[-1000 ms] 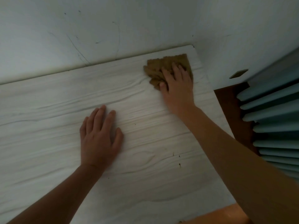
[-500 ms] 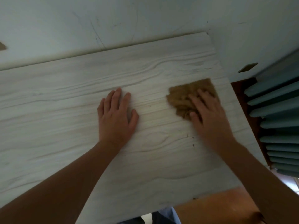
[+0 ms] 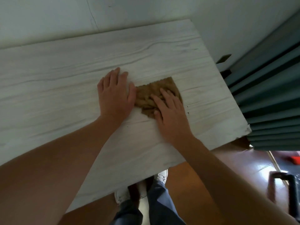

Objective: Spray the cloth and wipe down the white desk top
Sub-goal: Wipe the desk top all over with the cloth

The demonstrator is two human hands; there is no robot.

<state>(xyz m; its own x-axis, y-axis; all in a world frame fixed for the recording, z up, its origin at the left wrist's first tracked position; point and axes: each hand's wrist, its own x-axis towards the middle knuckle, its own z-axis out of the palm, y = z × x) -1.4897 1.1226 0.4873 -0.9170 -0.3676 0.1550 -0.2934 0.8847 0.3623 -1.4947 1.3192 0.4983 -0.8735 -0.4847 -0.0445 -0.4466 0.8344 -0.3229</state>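
A brown cloth (image 3: 150, 95) lies crumpled on the white wood-grain desk top (image 3: 56, 88), toward its right end. My right hand (image 3: 170, 114) presses flat on the cloth's near right part, fingers spread over it. Beside it, my left hand (image 3: 116, 95) rests flat on the bare desk, its thumb side touching the cloth's left edge. No spray bottle is in view.
White walls (image 3: 146, 10) meet the desk at the back and right. Teal pleated curtains (image 3: 267, 103) hang just past the desk's right edge. Below the near edge are my legs and white shoes (image 3: 160, 176) on an orange-brown floor, with a dark handle (image 3: 285, 192) at lower right.
My right hand has dragged the cloth from the far right corner toward me and leftward, up against my left hand. The view has tilted down, showing the desk's near edge and floor.
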